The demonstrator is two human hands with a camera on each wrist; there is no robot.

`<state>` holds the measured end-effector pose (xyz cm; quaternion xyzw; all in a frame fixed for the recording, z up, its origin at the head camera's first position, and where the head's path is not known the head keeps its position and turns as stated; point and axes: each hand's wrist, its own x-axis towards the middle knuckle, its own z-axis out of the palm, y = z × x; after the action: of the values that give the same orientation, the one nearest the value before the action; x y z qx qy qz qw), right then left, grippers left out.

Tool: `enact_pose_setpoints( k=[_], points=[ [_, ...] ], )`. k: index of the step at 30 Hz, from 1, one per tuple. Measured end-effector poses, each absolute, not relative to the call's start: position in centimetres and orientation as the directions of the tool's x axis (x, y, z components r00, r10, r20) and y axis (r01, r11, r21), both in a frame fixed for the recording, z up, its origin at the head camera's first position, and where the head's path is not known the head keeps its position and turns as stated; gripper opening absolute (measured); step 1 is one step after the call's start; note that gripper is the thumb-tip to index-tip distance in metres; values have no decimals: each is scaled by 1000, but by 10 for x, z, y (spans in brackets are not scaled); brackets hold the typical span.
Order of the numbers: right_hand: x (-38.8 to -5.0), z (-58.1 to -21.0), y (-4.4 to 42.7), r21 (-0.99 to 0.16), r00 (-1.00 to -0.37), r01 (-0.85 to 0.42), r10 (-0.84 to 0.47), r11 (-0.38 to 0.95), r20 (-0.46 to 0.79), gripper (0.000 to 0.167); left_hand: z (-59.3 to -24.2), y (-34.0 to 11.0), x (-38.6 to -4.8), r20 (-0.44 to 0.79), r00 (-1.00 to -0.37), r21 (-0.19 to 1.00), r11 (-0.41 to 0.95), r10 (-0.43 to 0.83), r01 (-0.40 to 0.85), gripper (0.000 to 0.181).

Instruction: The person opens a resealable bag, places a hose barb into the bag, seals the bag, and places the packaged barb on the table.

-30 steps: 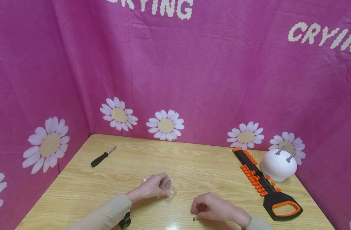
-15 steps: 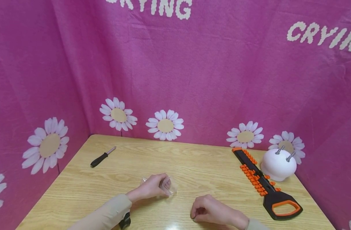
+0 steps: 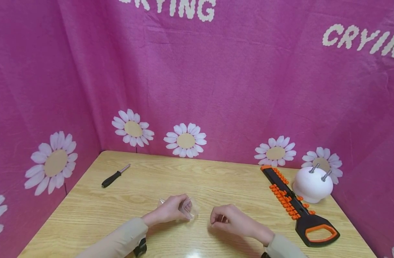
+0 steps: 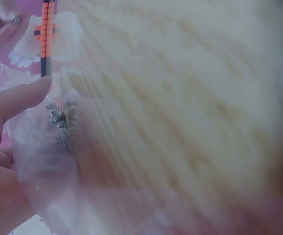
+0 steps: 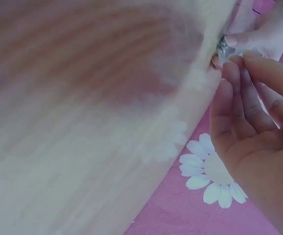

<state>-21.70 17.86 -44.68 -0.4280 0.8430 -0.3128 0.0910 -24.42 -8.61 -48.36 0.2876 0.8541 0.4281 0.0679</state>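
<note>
screwdriver [image 3: 111, 180] far l on counter [image 3: 200, 173]; bag [image 4: 46, 161] in l grip [image 3: 169, 210] nr ctr, metal pcs [image 4: 59, 122] inside; single pc [image 4: 17, 19] in r grip [image 3: 235, 221], r of bag; handled bar [image 3: 289, 197] further r, domed obj [image 3: 313, 186] r of that; curtain [image 3: 222, 89] behind.

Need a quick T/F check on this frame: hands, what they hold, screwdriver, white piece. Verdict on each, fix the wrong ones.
1. The left hand holds a clear plastic bag. True.
2. The right hand pinches a small metal piece. True.
3. The right hand is touching the bag. False: the head view shows a gap between them.
4. Two metal posts jut from the white rounded piece. True.
5. The white piece is next to the screwdriver. False: it is beside the black and orange rack; the screwdriver lies across the table, on the left.
</note>
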Motion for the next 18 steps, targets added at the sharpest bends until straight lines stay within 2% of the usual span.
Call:
enact_pose_setpoints(
  k=[10,18],
  points=[
    [-239,-439,151,-550,-653,-694,-728,465,208,8,-483,-86,-244,115,-829,770,479,547,422,35],
    [-247,-441,132,-526,-644,-712,-732,465,224,8,-480,-86,-243,98,-829,783,472,551,406,34]
  ],
)
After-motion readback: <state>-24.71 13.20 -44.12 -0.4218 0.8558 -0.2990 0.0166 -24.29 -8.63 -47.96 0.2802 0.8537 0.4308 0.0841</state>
